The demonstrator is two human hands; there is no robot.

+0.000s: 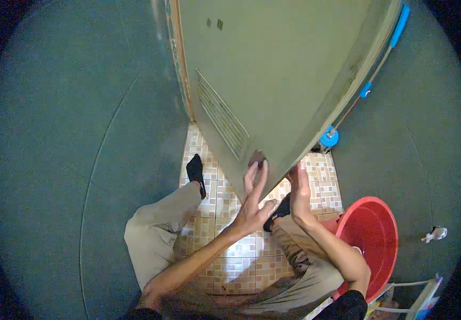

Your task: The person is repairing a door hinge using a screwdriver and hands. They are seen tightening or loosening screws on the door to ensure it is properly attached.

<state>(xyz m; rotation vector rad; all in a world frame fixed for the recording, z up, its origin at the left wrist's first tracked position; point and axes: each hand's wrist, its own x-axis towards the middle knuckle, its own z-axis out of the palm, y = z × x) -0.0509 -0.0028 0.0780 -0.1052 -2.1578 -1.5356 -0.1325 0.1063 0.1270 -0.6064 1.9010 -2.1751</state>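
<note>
A tall grey-green door [273, 69] stands in front of me, its free edge pointing toward me between my hands. My left hand [253, 205] reaches to the door's left face with fingers stretched out and thumb apart. Its fingertips meet a small dark brown patch [256, 158] low on that face; I cannot tell whether this is damage or a separate piece. On the other side of the edge, my right hand [300, 194] is raised with fingers extended, their tips close to or touching the door. The door partly hides them.
A slatted vent [222, 114] is set in the door. To the right are a red tub [372, 240], a blue-handled toilet brush or mop [366, 89] with a blue base, and a white rack [417, 304]. Dark green walls flank the tiled floor [235, 272]. My legs straddle the door's edge.
</note>
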